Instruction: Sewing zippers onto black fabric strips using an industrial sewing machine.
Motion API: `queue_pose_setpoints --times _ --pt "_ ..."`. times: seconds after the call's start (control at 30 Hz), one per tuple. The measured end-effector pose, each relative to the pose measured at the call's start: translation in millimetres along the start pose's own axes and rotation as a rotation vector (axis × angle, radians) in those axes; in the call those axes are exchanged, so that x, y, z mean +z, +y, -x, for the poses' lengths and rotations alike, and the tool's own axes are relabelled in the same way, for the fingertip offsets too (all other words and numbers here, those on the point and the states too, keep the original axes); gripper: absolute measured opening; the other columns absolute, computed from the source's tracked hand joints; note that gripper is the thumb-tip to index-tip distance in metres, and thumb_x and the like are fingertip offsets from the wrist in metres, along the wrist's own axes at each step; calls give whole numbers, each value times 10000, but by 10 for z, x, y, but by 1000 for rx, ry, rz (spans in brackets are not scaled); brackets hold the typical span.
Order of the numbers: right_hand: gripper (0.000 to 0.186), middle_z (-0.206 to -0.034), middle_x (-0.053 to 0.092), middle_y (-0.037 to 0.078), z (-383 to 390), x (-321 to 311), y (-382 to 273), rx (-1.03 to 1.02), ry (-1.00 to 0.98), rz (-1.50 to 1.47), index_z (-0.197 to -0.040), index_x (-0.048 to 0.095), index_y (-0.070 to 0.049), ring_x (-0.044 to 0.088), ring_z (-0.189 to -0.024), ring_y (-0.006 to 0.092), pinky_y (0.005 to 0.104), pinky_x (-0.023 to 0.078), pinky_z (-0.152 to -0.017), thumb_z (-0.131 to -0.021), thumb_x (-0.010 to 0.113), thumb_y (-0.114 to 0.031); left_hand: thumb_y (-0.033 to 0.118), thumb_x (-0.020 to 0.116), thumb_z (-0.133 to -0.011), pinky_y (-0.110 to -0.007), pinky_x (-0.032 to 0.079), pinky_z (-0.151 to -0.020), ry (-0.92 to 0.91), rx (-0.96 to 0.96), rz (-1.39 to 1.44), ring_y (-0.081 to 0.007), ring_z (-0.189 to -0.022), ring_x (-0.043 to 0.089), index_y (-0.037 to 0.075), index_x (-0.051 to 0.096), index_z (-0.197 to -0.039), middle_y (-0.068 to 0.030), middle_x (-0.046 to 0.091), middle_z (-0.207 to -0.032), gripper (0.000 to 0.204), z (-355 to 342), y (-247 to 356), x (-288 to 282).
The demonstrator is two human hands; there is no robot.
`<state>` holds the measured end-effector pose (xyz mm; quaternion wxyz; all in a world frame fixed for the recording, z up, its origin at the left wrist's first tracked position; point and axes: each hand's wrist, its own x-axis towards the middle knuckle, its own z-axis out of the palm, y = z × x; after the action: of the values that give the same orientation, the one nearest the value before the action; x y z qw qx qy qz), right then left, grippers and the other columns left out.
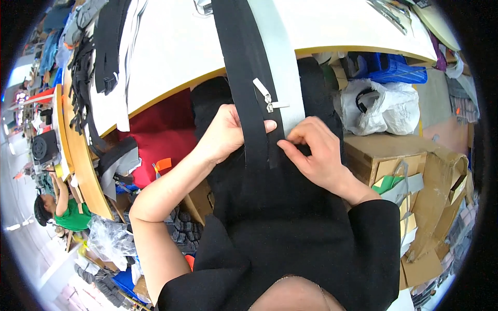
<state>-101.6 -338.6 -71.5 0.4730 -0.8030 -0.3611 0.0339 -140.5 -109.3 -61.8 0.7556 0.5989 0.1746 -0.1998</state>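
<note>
A long black zipper strip (244, 57) hangs off the table's front edge toward my lap, with a pale grey-white strip (284, 67) along its right side. A silver zipper slider (269, 105) with white tabs sits on the black strip, just above my hands. My left hand (224, 136) grips the black strip from its left side. Most of its fingers are hidden behind the strip, and a thumb tip shows near the middle. At the right edge, lower down, my right hand (317, 153) pinches the strip between thumb and curled fingers.
A white table (176, 41) spans the front. Black strips (109, 46) drape over its left part; metal tools (389, 15) lie far right. Cardboard boxes (384, 150), a white plastic bag (381, 109) and a blue crate (397, 67) stand at right. A person in green (72, 217) works far left.
</note>
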Motion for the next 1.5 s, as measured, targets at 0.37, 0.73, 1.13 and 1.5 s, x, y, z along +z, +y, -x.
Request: queue_pose_setpoints --times 0.37,0.73,1.13,1.5 --pt "281 -1317 686 27 276 14 131 -598 79 418 -1150 727 -169 639 -1175 216 356 509 -923 -873 723 -217 155 813 -937 -208 514 -590 -6 13 44 -50 -715 662 23 756 -1023 -14 746 -872 167 -6 76 82" --pt "201 -1138 754 54 223 9 119 -617 166 311 -1045 755 -96 707 -1006 213 328 535 -838 -852 723 -142 149 837 -913 -197 484 -532 -34 0 74 -52 -667 657 30 748 -1017 -18 747 -857 182 -24 37 62" --pt "211 -1104 770 89 150 -85 117 -764 73 371 -1070 749 -38 723 -980 212 306 537 -818 -876 742 -119 143 830 -919 -211 531 -578 -45 -2 50 -59 -661 667 24 757 -948 -17 750 -834 143 -18 107 17" --pt "166 -1065 756 81 75 -37 79 -728 82 317 -1009 751 -49 698 -861 174 304 538 -753 -882 742 -157 -28 689 -961 -253 555 -875 212 454 -212 -87 -998 652 25 602 -1310 -31 682 -1094 363 -75 109 32"
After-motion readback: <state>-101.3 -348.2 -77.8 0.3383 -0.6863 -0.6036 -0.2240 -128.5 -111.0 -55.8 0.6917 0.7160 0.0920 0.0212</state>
